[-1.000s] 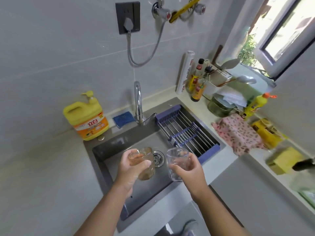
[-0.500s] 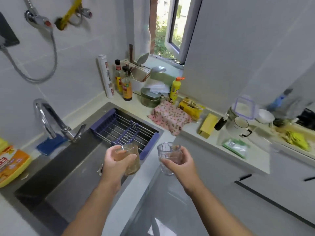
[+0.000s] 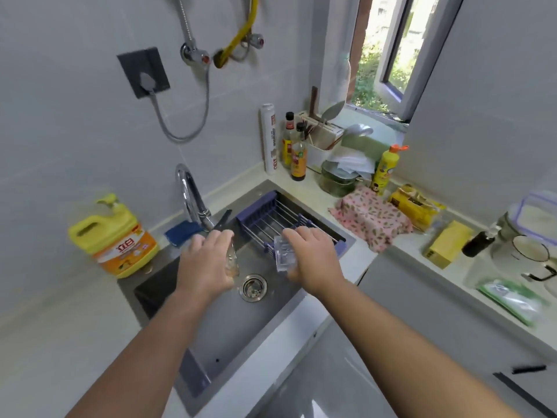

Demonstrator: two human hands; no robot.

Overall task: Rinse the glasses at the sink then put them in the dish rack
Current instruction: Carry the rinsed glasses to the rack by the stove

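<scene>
Broadly, the pale stone surface [image 3: 45,342] carries the rectangular steel sink [image 3: 229,327]. A blue-framed wire dish rack [image 3: 271,218] spans the sink's right end. Left of the sink stands a yellow plastic detergent jug [image 3: 114,236]; right of it lies a pink patterned cloth [image 3: 370,218]. Over the sink's middle, the left hand [image 3: 205,267] grips a tipped amber-tinted glass tumbler [image 3: 231,263] and hides most of it. Over the sink's right half, the right hand [image 3: 313,260] grips a clear glass tumbler [image 3: 283,254] lying sideways. A curved chrome faucet [image 3: 190,194] rises at the sink's back rim.
</scene>
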